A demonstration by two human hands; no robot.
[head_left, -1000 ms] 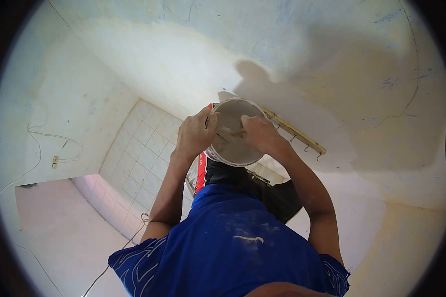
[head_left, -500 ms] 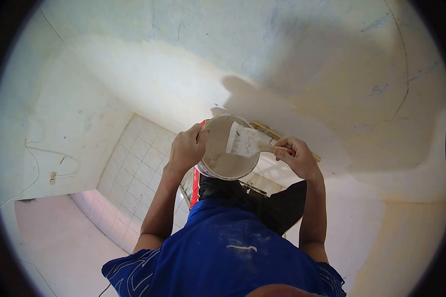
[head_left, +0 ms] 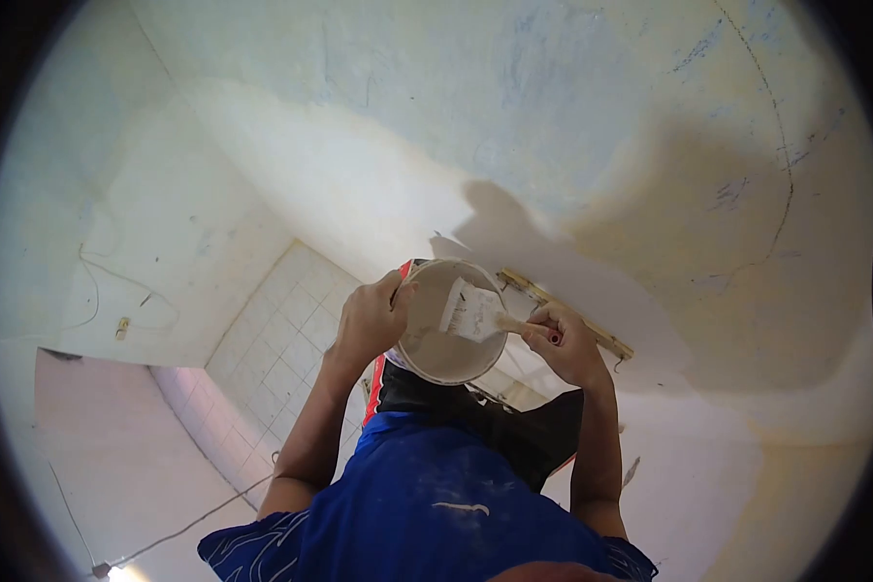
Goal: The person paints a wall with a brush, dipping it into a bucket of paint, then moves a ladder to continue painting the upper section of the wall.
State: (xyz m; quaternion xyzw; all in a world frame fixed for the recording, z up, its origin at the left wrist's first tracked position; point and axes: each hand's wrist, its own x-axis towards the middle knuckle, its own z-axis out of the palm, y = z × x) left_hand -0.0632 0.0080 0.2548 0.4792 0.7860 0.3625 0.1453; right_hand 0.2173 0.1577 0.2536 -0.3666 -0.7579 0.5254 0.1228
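A round bucket (head_left: 446, 367) with greyish-white liquid inside is held at its left rim by my left hand (head_left: 371, 315), whose fingers curl over the edge. My right hand (head_left: 567, 346) grips the handle of a wide paint brush (head_left: 473, 312). The brush's pale, coated head lies over the bucket opening, its bristles pointing left; whether they touch the liquid is hard to tell.
A wall (head_left: 359, 165) with white and bluish-green patches rises in front. Behind the bucket runs a narrow wooden strip (head_left: 606, 339). White floor tiles (head_left: 281, 330) show at the left. A lit lamp (head_left: 126, 574) is at the lower left, with a cable.
The view has shifted, so the bucket and both hands sit lower in the picture. The brush has moved slightly down with my right hand. A lit lamp has come into view.
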